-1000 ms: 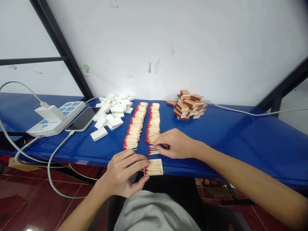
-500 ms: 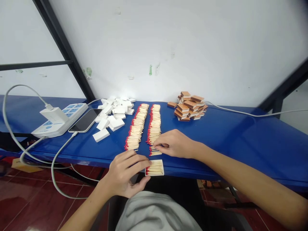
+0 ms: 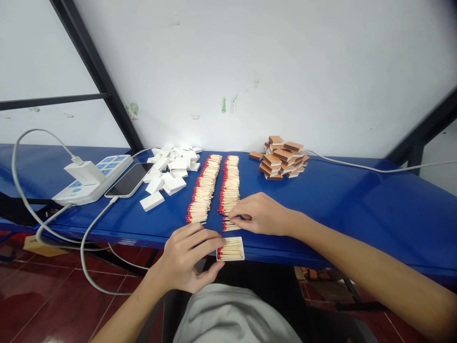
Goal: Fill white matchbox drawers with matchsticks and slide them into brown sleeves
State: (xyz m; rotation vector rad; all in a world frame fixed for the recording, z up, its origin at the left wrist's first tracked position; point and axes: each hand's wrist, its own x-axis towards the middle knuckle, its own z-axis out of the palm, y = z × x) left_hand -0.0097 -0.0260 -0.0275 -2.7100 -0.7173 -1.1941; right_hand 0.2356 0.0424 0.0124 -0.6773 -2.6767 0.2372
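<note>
My left hand point(image 3: 194, 257) grips a small white matchbox tray point(image 3: 243, 248) by its left end, at the table's front edge. Inside the tray lie several red-headed matches point(image 3: 231, 249). My right hand point(image 3: 259, 214) is closed in a pinch at the near end of the right row of matches point(image 3: 230, 183); its fingertips are on matches there, though exactly what they pinch is hard to see. A second row of matches point(image 3: 204, 188) runs alongside on the left, heads also pointing left.
White matchbox trays point(image 3: 174, 164) lie heaped at the back left. Brown matchboxes point(image 3: 283, 157) are piled at the back right, near a white cable point(image 3: 357, 164). A phone point(image 3: 128, 180) and a power strip point(image 3: 94, 181) with looping cables occupy the blue table's point(image 3: 342, 214) left side.
The whole view has shifted slightly, moving everything a little to the right. Both hands keep nearly the same places, the left on the tray and the right at the matches.
</note>
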